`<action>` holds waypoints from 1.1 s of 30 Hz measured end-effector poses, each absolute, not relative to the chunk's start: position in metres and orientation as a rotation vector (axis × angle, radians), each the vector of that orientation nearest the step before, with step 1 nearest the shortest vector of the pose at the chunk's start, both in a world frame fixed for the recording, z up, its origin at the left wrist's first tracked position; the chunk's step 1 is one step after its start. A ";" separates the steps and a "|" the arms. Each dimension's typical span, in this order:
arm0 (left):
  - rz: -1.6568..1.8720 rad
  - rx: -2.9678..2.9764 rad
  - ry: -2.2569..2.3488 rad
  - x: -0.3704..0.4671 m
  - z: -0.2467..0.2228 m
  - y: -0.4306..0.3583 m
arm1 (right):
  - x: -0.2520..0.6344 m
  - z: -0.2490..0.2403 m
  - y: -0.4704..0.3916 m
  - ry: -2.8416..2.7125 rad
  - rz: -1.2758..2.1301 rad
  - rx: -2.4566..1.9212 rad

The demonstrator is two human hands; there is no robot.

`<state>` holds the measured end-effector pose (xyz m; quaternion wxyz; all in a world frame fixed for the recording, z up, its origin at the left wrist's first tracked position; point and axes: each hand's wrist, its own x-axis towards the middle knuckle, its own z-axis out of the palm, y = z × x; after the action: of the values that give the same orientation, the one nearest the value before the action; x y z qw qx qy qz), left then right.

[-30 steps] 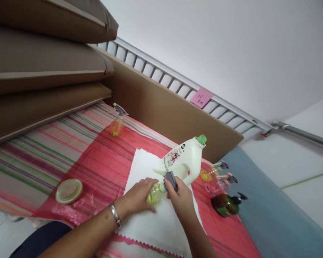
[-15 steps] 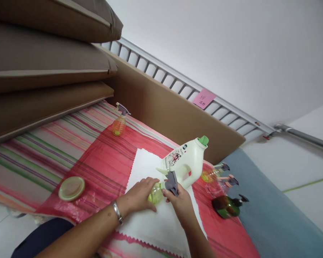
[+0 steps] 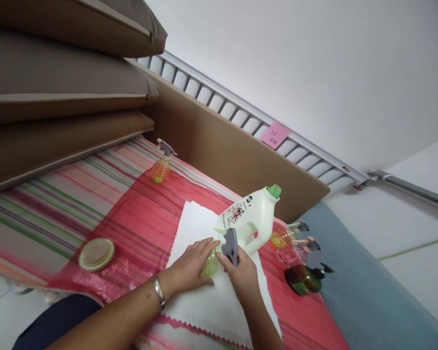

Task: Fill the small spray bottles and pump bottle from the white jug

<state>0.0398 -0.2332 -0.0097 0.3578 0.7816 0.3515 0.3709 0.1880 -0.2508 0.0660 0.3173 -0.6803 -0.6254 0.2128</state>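
A small clear bottle [image 3: 211, 264] with yellow-green liquid stands over a white cloth [image 3: 219, 306] with zigzag edges. My left hand [image 3: 193, 265] is wrapped round the body of this bottle. On its top sits a grey spray head [image 3: 230, 244], and my right hand [image 3: 243, 274] grips it, thumb at its near side. Whether the head is fully seated cannot be made out. Just behind the hands is a large pale green jug [image 3: 261, 216] with a green cap or spout and a flower label.
Another spray bottle [image 3: 161, 167] stands at the back left on the red cloth. A round pale lid [image 3: 97, 253] lies at the left. Two spray bottles and a dark pump bottle [image 3: 303, 279] are at the right. Stacked cushions [image 3: 65, 68] fill the upper left.
My right hand and the spray head have turned slightly, the head now more upright. My left hand remains round the bottle.
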 end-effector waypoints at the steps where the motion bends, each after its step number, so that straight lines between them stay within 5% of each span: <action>1: 0.983 2.005 0.886 0.040 -0.007 -0.235 | 0.186 0.066 -0.252 -1.643 0.548 -1.792; 10: 1.342 1.742 0.913 0.057 0.006 -0.239 | 0.175 0.064 -0.258 -1.610 0.527 -1.771; 19: 1.404 1.708 0.898 0.057 0.009 -0.238 | 0.199 0.102 -0.267 -1.716 0.904 -1.806; 33: 1.364 1.771 0.913 0.057 0.007 -0.239 | 0.166 0.126 -0.240 -1.824 0.501 -2.012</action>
<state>0.0567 -0.2388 0.0073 0.3555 0.6856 0.3535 0.5278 0.1659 -0.2402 0.1262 0.1886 -0.7154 -0.6487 0.1783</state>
